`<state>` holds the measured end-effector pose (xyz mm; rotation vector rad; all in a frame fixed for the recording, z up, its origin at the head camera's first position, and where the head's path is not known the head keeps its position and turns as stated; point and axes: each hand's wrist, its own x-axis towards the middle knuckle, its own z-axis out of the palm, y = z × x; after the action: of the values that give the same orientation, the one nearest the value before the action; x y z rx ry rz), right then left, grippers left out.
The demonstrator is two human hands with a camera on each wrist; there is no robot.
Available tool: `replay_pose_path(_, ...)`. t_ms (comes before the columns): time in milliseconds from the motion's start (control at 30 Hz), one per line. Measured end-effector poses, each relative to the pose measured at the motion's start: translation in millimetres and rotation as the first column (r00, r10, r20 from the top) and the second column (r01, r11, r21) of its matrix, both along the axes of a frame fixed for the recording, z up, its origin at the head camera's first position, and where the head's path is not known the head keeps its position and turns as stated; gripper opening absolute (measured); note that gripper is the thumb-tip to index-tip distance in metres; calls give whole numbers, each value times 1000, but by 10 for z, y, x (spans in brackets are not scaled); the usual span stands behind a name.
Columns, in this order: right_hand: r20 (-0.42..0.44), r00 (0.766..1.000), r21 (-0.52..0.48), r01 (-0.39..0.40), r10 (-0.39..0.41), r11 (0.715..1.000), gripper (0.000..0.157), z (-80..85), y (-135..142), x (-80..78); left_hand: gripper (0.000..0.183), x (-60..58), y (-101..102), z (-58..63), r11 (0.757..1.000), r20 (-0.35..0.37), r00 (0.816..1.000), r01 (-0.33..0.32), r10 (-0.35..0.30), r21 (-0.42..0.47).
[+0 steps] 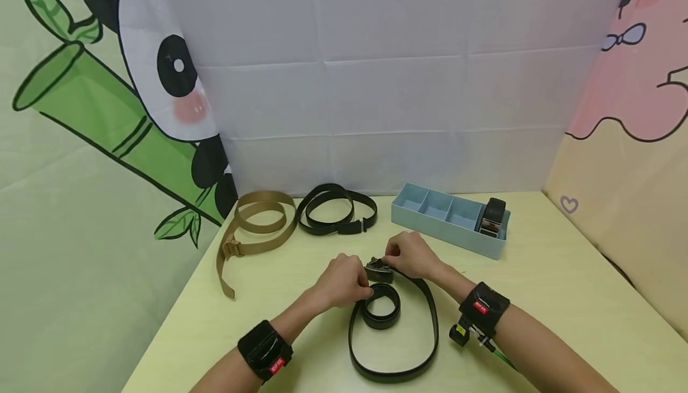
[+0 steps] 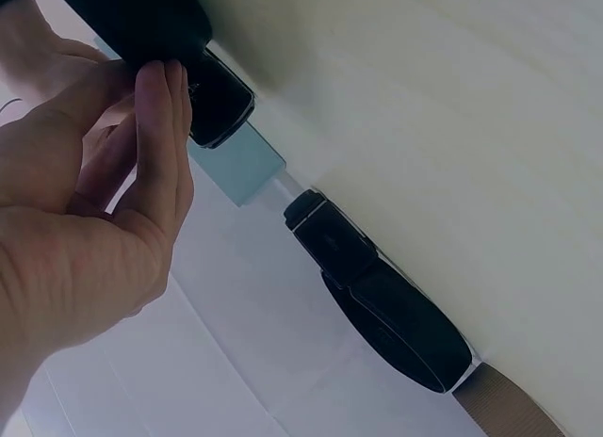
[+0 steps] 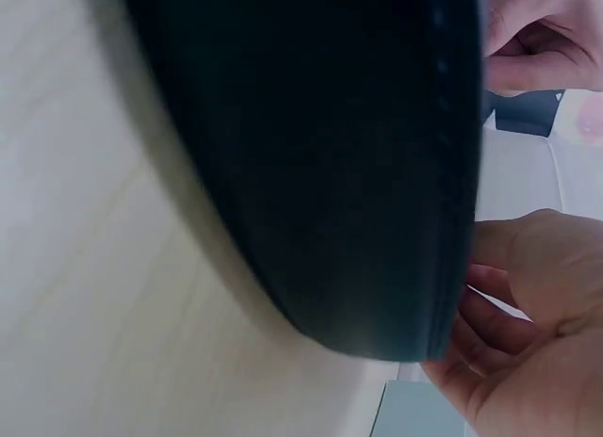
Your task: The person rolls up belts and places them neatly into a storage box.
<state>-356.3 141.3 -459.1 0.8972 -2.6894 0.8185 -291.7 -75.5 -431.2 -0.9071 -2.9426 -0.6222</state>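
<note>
A black leather belt (image 1: 435, 327) stands on edge on the table in a wide loop, with one end rolled into a small coil (image 1: 383, 322). Its metal buckle (image 1: 379, 272) lies between the two hands. My left hand (image 1: 343, 281) pinches the belt at the coil's upper left, thumb against the fingers. Beyond the buckle, my right hand (image 1: 412, 254) grips the strap just beside it. In the left wrist view the left hand (image 2: 104, 192) holds the dark strap. Close up, the strap (image 3: 320, 173) covers much of the right wrist view and partly hides the right fingers.
At the back left lies a loosely coiled tan belt (image 1: 263, 245), its tail pointing forward. Another black belt (image 1: 322, 229) is coiled beside it. A blue divided box (image 1: 446, 232) stands at the back right, with a rolled black belt (image 1: 492, 215) in its right compartment.
</note>
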Motion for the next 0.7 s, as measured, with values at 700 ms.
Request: replay_pose_path(700,181,954,208,201,-239,957,46,156,627,1235,19,22,14,21,1000,-6,1000,-7,7,-21)
